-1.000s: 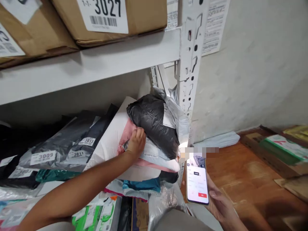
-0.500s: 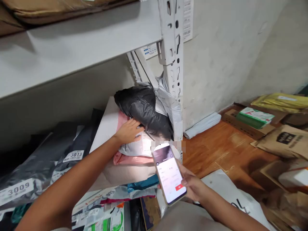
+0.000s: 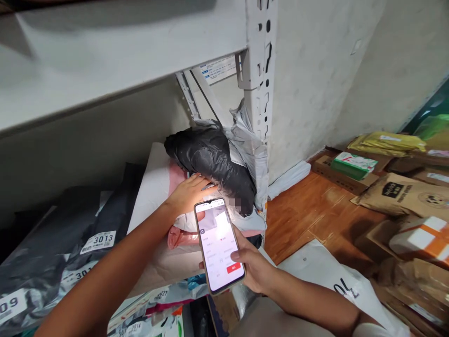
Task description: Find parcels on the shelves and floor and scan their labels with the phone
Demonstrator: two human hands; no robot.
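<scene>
My right hand is wrapped round a smartphone, its thumb over the lit screen near a red button. The screen shows a camera picture above some lines of text. My left hand lies with fingers stretched out on a white plastic parcel, its fingertips against the lower edge of a black plastic parcel. Beneath the white parcel is a pink parcel, and both rest on a large pale box. The phone hides part of the white parcel. Bright light falls around my left fingers.
A white metal shelf beam crosses above, joined to a perforated post. Dark numbered parcels fill the shelf at left. On the wooden floor lie a large white parcel, a brown bag and several boxes.
My right hand has brought the phone left and slightly up, closer to my left hand. Its camera picture is brighter. My left hand stays on the parcel while the view has shifted somewhat.
</scene>
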